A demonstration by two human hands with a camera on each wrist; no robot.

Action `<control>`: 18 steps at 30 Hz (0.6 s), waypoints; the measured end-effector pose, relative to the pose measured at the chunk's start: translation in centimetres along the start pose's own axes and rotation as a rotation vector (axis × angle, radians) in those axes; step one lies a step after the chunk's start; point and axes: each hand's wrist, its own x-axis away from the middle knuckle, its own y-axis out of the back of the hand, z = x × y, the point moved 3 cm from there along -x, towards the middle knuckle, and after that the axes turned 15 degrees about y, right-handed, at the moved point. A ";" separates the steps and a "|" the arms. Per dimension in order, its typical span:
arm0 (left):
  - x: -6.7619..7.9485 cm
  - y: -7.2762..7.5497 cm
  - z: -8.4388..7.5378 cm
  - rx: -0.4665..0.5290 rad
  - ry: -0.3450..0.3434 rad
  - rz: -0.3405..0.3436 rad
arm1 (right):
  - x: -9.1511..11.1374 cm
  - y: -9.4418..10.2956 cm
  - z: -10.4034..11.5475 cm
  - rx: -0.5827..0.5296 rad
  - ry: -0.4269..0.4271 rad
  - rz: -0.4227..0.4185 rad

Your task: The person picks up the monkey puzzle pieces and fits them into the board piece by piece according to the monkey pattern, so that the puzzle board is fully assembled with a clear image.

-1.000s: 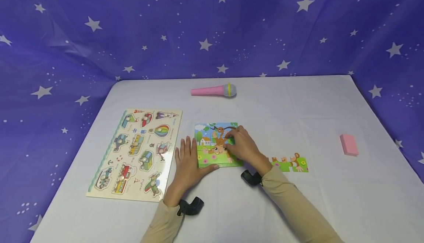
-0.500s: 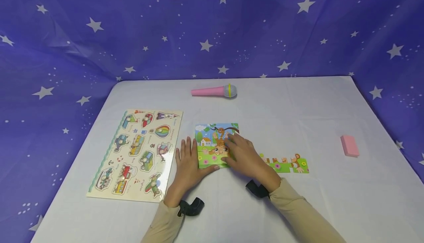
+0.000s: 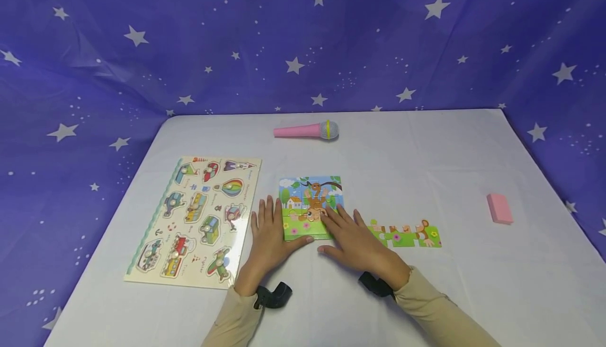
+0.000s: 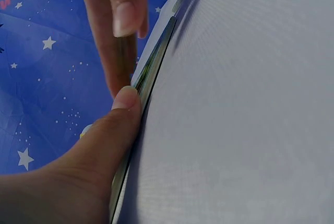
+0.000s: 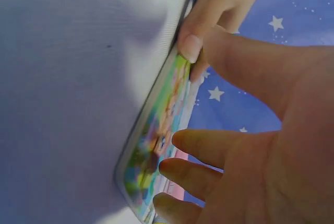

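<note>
A square monkey jigsaw puzzle (image 3: 295,221) lies flat on the white table between the two hands. My left hand (image 3: 269,236) rests along its left side with the fingers spread straight, and the thumb touches the near edge, as the left wrist view also shows. Over the lower right part of the puzzle, my right hand (image 3: 352,239) extends straight, spread fingers and holds nothing. In the right wrist view its fingers (image 5: 193,174) overlap the picture. Several loose jigsaw pieces (image 3: 407,235) lie in a row to the right, partly behind the right hand.
A wooden peg board (image 3: 189,231) with vehicle shapes lies to the left, close to the left hand. A pink toy microphone (image 3: 300,131) lies at the back. To the far right is a pink block (image 3: 500,208). A starry blue cloth (image 3: 303,37) hangs behind the table.
My right hand has gone from pinching at the puzzle's right part to straight, spread fingers, and has drawn back toward the near right. The left hand stays where it was.
</note>
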 end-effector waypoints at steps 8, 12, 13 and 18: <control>0.0 0.0 0.0 0.000 -0.001 0.001 | -0.2 -0.3 -0.6 0.007 0.010 0.016; -0.1 0.0 0.0 -0.002 0.005 0.008 | -0.3 -0.4 -0.7 0.015 0.017 0.008; -0.1 0.0 0.0 -0.001 0.006 0.010 | -0.3 -0.4 -0.7 0.018 0.018 0.005; -0.1 0.0 0.0 0.007 0.012 0.020 | -0.2 -0.4 -0.8 0.025 0.024 0.008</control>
